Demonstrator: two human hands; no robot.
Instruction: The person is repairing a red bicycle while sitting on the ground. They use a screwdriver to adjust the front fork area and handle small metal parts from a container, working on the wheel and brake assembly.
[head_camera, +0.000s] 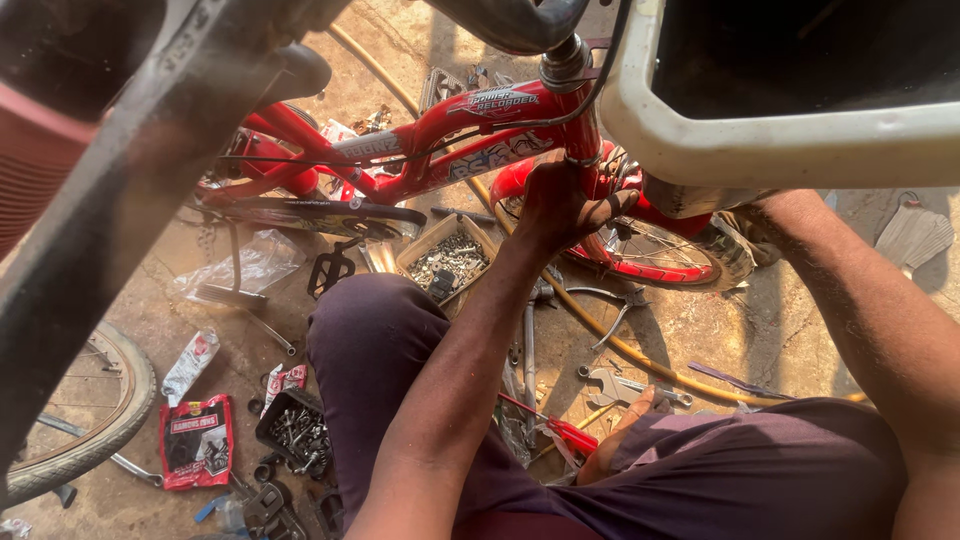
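Observation:
A small red bicycle (450, 140) stands in front of me on the concrete ground. My left hand (560, 205) is closed around its red fork, just below the head tube and above the front wheel (650, 255). My right forearm (850, 290) reaches up from the right and passes under a white basket (760, 150) mounted at the front of the bike. The basket hides my right hand. My knees in dark trousers fill the lower part of the view.
An open box of bolts (450, 255) and a black pedal (330, 268) lie under the frame. A yellow hose (640, 355), spanner (620, 385), pliers (610, 300), red-handled screwdriver (560, 430), black tray of screws (295, 430) and red packet (195, 440) litter the ground. Another wheel (90, 410) lies left.

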